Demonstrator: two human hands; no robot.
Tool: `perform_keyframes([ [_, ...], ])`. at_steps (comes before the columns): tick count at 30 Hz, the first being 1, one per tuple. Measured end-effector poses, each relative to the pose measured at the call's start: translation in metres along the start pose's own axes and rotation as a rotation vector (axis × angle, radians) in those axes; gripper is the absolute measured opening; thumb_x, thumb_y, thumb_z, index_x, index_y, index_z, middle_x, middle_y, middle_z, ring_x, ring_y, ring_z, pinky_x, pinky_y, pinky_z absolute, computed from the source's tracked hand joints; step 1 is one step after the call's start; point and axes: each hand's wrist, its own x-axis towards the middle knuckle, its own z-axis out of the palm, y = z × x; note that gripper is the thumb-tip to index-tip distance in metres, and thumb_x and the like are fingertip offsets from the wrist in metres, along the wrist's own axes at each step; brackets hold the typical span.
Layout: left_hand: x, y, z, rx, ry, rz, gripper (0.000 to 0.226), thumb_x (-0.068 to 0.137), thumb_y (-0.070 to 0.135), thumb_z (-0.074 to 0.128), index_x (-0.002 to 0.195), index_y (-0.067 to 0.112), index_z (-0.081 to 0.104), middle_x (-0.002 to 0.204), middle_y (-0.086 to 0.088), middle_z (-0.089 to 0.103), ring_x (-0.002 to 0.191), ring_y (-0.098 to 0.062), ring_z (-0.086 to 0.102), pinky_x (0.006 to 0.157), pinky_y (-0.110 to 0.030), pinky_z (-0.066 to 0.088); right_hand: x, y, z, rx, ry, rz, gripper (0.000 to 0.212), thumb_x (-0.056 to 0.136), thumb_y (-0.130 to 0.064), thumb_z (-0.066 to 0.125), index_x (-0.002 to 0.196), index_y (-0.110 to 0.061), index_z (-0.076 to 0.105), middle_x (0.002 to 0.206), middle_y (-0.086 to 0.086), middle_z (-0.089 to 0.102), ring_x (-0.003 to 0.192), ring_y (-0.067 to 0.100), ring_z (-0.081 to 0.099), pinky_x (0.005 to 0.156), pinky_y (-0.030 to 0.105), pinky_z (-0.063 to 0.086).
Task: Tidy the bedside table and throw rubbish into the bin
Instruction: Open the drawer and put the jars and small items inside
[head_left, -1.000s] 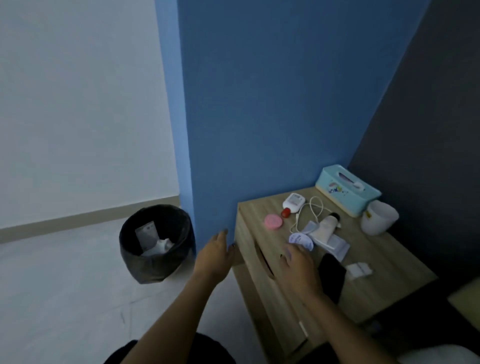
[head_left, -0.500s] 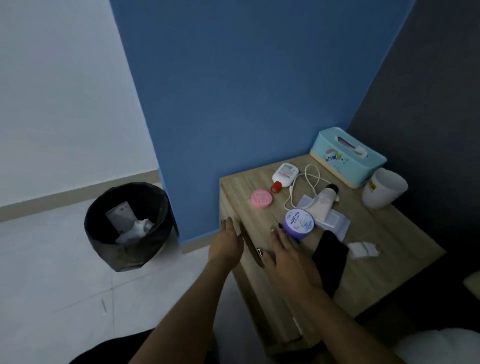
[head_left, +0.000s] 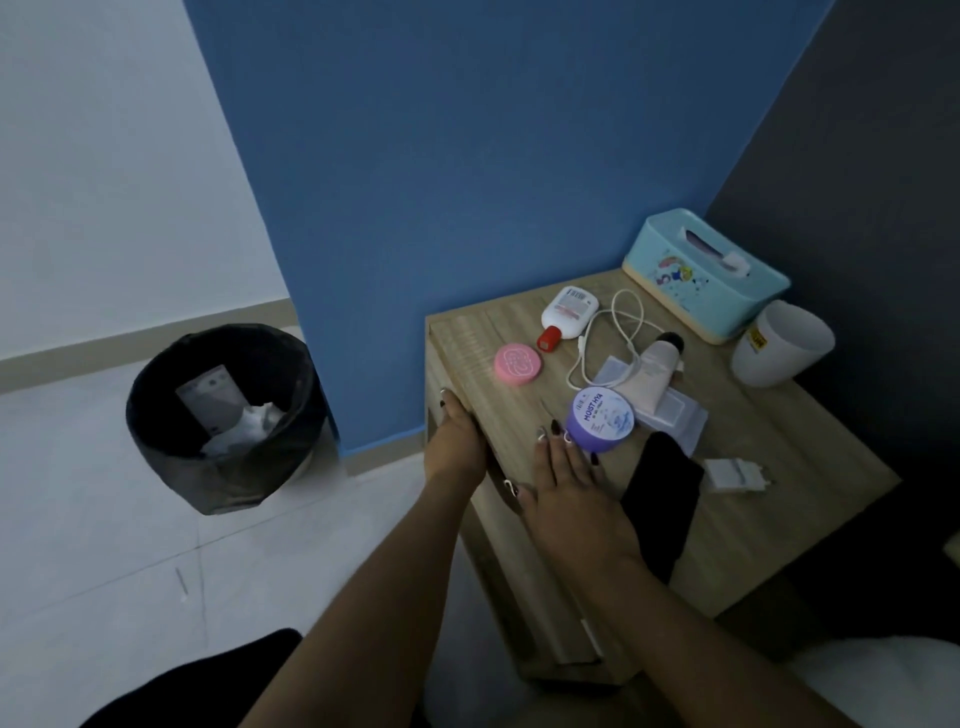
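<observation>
Fingers (head_left: 558, 449) of right hand (head_left: 571, 493): straight, spread, flat on the desk (head_left: 810, 447), holding nothing. Tips right at the purple jar (head_left: 602, 418); touching or just short, hard to tell. Probably light, rigid, smooth-sided, so best pinched round the lid rim. On the desk's front-left edge: left hand (head_left: 457, 439), fingers extended, nothing held. Beyond the jar: flat sachets (head_left: 672, 413), likely flimsy rubbish. Well apart on the floor, left: bin (head_left: 166, 457), paper scraps inside.
</observation>
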Motion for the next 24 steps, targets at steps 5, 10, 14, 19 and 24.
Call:
perform_keyframes([
  [5,0.003,-0.002,0.002,0.031,-0.018,-0.023,0.075,0.094,0.017,0.043,0.149,0.004,-0.008,0.129,-0.024,0.056,0.108,-0.039,0.061,0.091,-0.047,0.051,-0.002,0.000,-0.001,-0.015,-0.001,-0.015,0.072,0.090,-0.047,0.016,0.142,-0.004,0.039,0.143,0.019,0.048,0.132,0.033,0.046,0.102,0.052,0.041],
  [10,0.000,-0.010,-0.009,0.016,-0.051,-0.047,0.074,0.097,0.024,0.039,0.148,-0.002,-0.008,0.130,-0.028,0.053,0.112,-0.041,0.057,0.094,-0.049,0.048,-0.001,0.001,-0.003,-0.037,-0.006,-0.014,0.067,0.090,-0.045,0.025,0.132,0.000,0.052,0.132,0.020,0.058,0.123,0.034,0.055,0.093,0.051,0.049],
  [14,-0.007,-0.030,-0.026,-0.011,-0.071,-0.086,0.076,0.097,0.025,0.043,0.149,0.005,-0.009,0.123,-0.025,0.058,0.105,-0.038,0.062,0.090,-0.049,0.052,-0.004,0.001,-0.006,-0.033,0.012,-0.029,0.072,0.090,-0.047,0.018,0.138,0.000,0.043,0.139,0.020,0.052,0.130,0.033,0.049,0.098,0.050,0.045],
  [19,-0.018,-0.060,-0.048,0.025,0.004,-0.043,0.088,0.097,0.021,0.044,0.144,0.014,-0.030,0.123,-0.030,0.056,0.100,-0.040,0.063,0.086,-0.049,0.054,-0.005,0.004,-0.008,-0.023,-0.017,-0.085,0.066,0.099,-0.047,0.014,0.152,-0.009,0.004,0.160,0.011,0.012,0.148,0.024,0.009,0.119,0.044,0.017],
  [24,-0.030,-0.093,-0.067,0.065,0.033,0.013,0.091,0.097,0.022,0.043,0.141,0.017,-0.036,0.117,-0.032,0.059,0.091,-0.037,0.066,0.081,-0.046,0.056,-0.006,0.002,-0.009,-0.058,-0.005,-0.087,0.069,0.096,-0.047,0.007,0.151,-0.007,0.011,0.159,0.013,0.019,0.147,0.026,0.015,0.118,0.044,0.020],
])
